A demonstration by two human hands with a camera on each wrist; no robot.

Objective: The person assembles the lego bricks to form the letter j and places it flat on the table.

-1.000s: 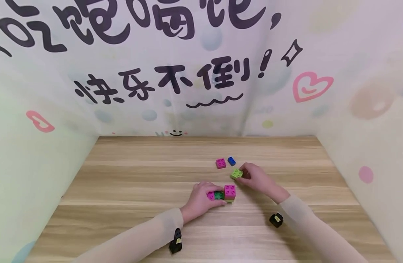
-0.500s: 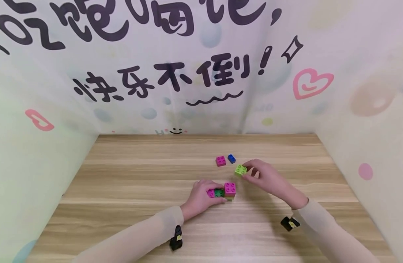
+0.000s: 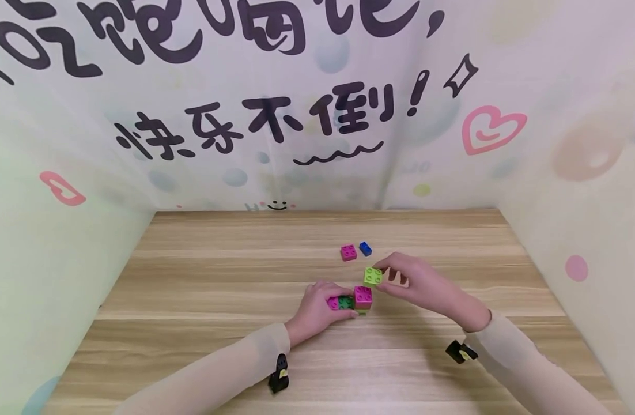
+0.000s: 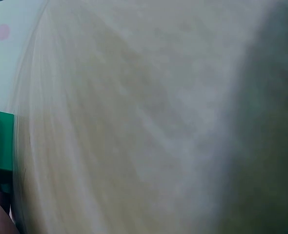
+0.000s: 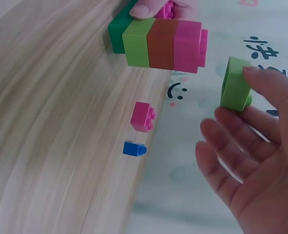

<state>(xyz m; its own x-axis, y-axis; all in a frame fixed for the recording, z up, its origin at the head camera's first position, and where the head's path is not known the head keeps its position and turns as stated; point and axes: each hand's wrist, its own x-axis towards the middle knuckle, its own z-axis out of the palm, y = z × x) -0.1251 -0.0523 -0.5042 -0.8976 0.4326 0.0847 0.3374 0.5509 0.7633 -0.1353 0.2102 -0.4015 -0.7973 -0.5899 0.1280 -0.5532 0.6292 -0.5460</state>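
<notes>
My right hand (image 3: 426,285) pinches a light green toy brick (image 3: 373,276) between thumb and index finger. In the right wrist view this brick (image 5: 236,84) hangs apart from a stack whose magenta top brick (image 5: 187,46) sits on a brown one (image 5: 161,44) and a light green one (image 5: 136,45). A dark green brick (image 5: 118,30) lies under the stack. In the head view, my left hand (image 3: 320,305) grips the build, thumb and fingers along its sides. Its magenta top (image 3: 363,295) stands at the right end; a green part (image 3: 345,302) shows between the fingers.
Farther back on the wooden table (image 3: 203,276) lie a loose magenta brick (image 3: 348,252) and a small blue brick (image 3: 366,248). A printed cloth wall (image 3: 219,184) rises behind the table. Black wrist cameras (image 3: 279,374) hang below both sleeves.
My right hand lifts the light green brick, first drawing it slightly right, then bringing it back left, just behind the stack's magenta top. The left hand keeps its grip in place.
</notes>
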